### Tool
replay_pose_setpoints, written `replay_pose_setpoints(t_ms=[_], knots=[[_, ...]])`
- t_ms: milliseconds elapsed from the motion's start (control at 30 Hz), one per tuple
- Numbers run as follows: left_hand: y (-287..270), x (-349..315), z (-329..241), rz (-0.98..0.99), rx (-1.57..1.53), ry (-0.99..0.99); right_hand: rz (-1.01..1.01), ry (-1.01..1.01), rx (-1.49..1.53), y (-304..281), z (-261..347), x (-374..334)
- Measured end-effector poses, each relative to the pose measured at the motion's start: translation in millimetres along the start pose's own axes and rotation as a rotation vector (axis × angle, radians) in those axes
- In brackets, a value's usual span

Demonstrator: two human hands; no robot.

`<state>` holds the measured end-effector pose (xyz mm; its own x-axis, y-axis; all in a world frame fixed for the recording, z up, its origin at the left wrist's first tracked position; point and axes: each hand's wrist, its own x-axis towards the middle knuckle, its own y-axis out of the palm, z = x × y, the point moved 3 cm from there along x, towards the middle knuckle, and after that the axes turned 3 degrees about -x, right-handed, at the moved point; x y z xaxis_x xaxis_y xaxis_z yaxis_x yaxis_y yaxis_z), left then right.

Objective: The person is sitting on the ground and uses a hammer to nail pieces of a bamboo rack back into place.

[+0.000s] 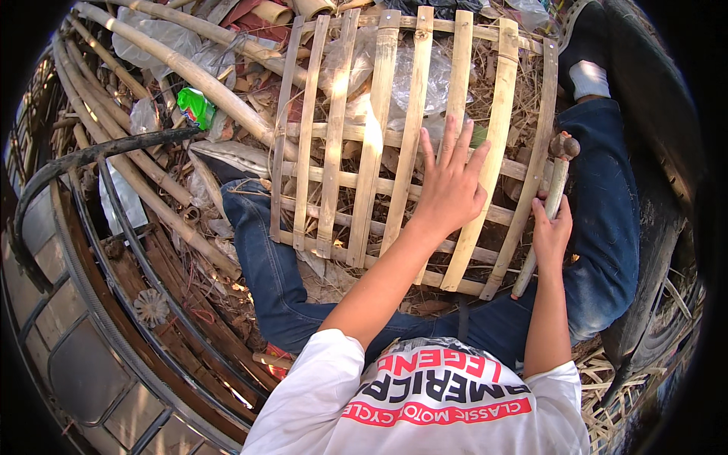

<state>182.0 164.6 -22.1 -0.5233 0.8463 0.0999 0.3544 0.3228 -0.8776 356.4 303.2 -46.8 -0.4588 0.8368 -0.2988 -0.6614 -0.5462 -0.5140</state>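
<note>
A lattice panel of split bamboo slats (374, 148) lies between my bent legs, its long slats crossing several thinner strips. Flat on its right half rests my left hand (453, 178), fingers spread over the slats and holding nothing. Just past the panel's right edge, my right hand (551, 225) is wrapped round the pale handle of a hammer (555, 196). The hammer's rusty, rounded head points away from me, and the handle's butt end reaches down by the panel's near right corner.
Long bamboo poles (189, 85) lie at the far left. A black metal frame (114, 148) curves beside my left leg. Clear plastic bags (425, 80), a green wrapper (196, 108) and dry leaves litter the ground. Woven bamboo strips (607, 394) lie at the lower right.
</note>
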Motion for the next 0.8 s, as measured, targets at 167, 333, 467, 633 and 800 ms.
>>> replay_pose_setpoints(t_ms=[167, 333, 467, 633, 800], knots=[[27, -3, -42, 0.116, -0.117, 0.106, -0.049, -0.044, 0.101, -12, 8, -9], [30, 4, -47, 0.08, -0.032, 0.034, 0.069, 0.016, 0.1, -31, 61, -31], [50, 10, -67, 0.101, -0.045, 0.026, 0.133, 0.066, 0.0, -64, 68, -42], [68, 5, -64, 0.028, -0.02, 0.007, 0.246, 0.046, -0.141, -63, 49, -55], [72, 5, -65, 0.005, 0.021, 0.005, 0.237, 0.062, -0.143, -59, 46, -58]])
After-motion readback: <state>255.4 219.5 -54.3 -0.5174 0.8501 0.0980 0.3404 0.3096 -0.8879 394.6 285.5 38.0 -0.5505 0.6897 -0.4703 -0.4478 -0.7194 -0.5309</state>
